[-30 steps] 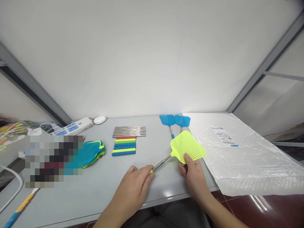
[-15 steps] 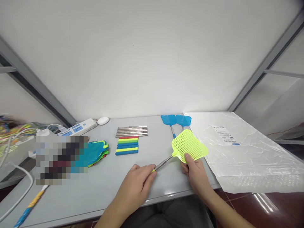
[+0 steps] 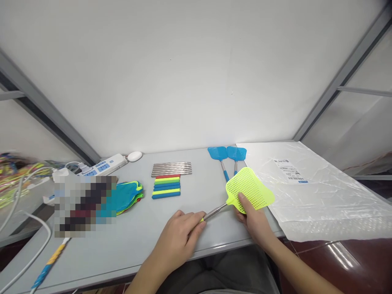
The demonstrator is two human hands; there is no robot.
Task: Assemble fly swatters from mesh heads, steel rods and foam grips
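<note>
– So, what does your left hand (image 3: 180, 237) have?

– Your left fingers are closed around the handle end of a lime-yellow plastic fly swatter with a silver metal shaft (image 3: 252, 188); only a sliver of its yellow grip shows past them.

– And your right hand (image 3: 255, 218)?

– Pinching the perforated head, thumb on top, fingers mostly hidden underneath.

– Where is the swatter, then?

– Tilted in front of you, above the near part of the pale grey table (image 3: 122, 249), its head close to the white bubble-lined plastic mailer (image 3: 321, 204) on your right.

– What lies beyond it?

– Two blue fly swatters with metal shafts (image 3: 217, 153), side by side. Farther left, you have a row of silver metal rods (image 3: 171, 168), coloured tube-shaped grips (image 3: 167, 187) just on your side of them, and a stack of flat coloured swatter heads (image 3: 124, 196).
</note>
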